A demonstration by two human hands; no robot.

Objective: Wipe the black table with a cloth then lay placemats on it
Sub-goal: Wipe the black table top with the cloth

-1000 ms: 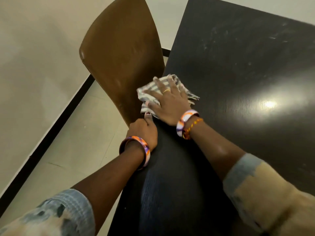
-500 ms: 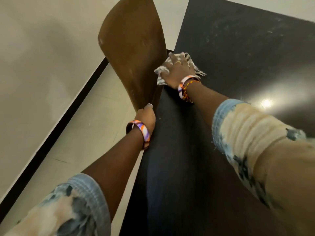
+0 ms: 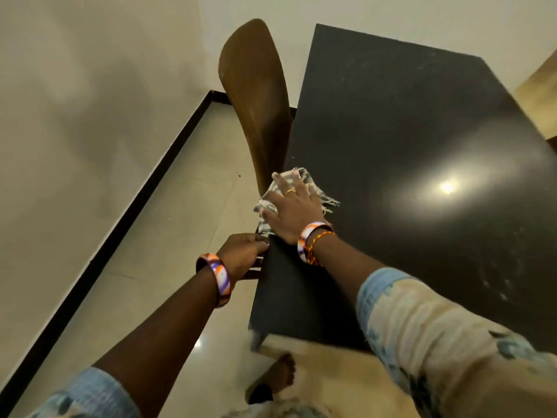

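The right hand (image 3: pixel 294 211) lies flat with fingers spread on the striped cloth (image 3: pixel 271 200), pressing it onto the left edge of the black table (image 3: pixel 407 140). The left hand (image 3: pixel 241 254) grips that table edge just beside the brown chair (image 3: pixel 256 101).

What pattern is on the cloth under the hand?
The cloth has grey and white stripes with frayed fringe, seen in the head view.

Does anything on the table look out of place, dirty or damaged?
Nothing looks damaged or spilled. The black table shows pale specks and smudges at its far end and near its right edge. The cloth under the right hand hangs partly over the left edge, beside the brown chair.
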